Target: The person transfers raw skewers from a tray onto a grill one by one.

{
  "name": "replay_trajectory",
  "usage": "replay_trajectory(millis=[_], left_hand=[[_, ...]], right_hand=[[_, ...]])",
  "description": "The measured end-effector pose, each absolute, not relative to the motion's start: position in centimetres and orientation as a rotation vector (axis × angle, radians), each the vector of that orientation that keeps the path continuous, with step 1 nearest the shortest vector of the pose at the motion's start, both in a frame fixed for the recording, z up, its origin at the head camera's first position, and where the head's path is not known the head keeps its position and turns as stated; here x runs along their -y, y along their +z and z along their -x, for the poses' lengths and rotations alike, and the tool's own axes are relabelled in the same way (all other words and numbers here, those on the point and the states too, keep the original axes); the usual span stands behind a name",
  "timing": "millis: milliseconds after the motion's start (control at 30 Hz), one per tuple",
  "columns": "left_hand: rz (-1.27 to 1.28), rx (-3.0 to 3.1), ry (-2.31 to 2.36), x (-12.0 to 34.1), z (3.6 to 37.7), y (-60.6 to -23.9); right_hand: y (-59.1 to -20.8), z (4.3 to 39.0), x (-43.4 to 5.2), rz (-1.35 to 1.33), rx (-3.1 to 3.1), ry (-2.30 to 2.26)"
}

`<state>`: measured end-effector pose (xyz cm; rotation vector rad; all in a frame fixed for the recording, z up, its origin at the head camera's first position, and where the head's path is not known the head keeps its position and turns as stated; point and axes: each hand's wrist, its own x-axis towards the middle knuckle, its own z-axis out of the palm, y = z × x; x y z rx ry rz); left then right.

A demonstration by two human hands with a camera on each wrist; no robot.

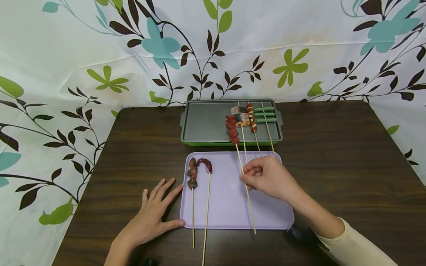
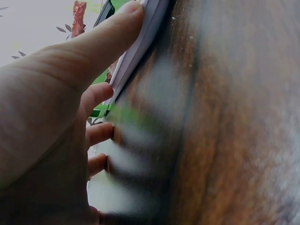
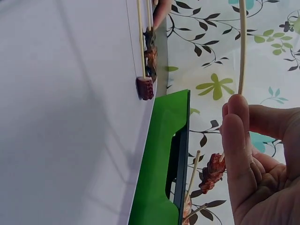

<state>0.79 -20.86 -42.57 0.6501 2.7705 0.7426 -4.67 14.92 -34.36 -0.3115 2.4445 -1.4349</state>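
Observation:
My right hand (image 1: 267, 177) pinches the stick of a red meat skewer (image 1: 233, 130) above the lavender tray (image 1: 233, 218). Its meat end overlaps the grill's front edge in the head view; the right wrist view shows the stick (image 3: 243, 47) between thumb and fingers. Spread on the table, my left hand (image 1: 151, 212) has its thumb and a fingertip at the tray's left edge. On the tray's left side lie a brown meat skewer (image 1: 192, 173) and a curled dark-red tentacle skewer (image 1: 205, 164), their sticks running past the near edge.
Behind the tray stands a grey-topped green grill (image 1: 206, 122). On its right side lie a fish-slice skewer (image 1: 241, 116), a red-and-pale skewer (image 1: 251, 117) and a green vegetable skewer (image 1: 265, 115). A dark wooden table (image 1: 339, 155) meets a leaf-patterned cloth (image 1: 239, 51) at the back.

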Motion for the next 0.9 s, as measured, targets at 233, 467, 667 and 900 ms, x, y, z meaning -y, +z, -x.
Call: replay_trajectory(millis=[233, 467, 667, 900], left_hand=[[-0.650, -2.776, 0.737, 21.0, -0.8, -42.8], [-0.653, -2.771, 0.743, 21.0, -0.9, -42.8], [-0.653, -2.769, 0.745, 21.0, -0.9, -42.9], [-0.658, -2.772, 0.743, 21.0, -0.9, -43.0]], right_hand=[[-34.6, 6.8, -14.4, 0.305, -2.435, -1.451], [-34.5, 8.8, -13.9, 0.279, -2.431, -1.443], [-34.5, 10.0, -13.2, 0.266, -2.423, -1.437], [-34.5, 10.9, -12.7, 0.252, -2.424, -1.414]])
